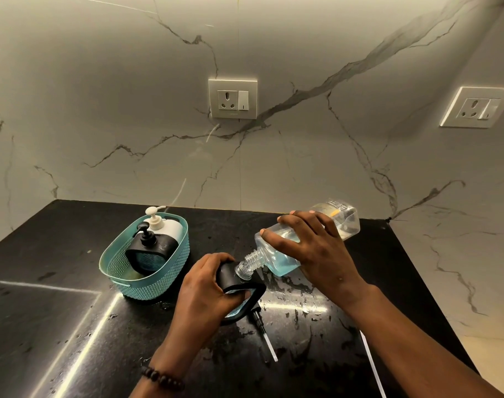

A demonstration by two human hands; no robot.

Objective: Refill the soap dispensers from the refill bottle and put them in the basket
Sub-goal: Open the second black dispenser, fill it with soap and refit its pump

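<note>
Pour step under way: right hand [313, 254] closed round tilted refill bottle [285, 254], neck at mouth of black dispenser [230, 278] gripped by left hand [204, 285] on counter [58, 326] beside basket [147, 285]; next, likely level bottle, refit pump [259, 323]

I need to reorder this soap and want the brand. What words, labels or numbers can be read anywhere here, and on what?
Refill bottle, tipped in the right hand: raised lettering near its base, too blurred and skewed to read.
Wall socket: a small mark under the holes, too small to read.
Second wall socket: no readable text.
Dispensers in the basket and the one in the left hand: no label visible.
</note>
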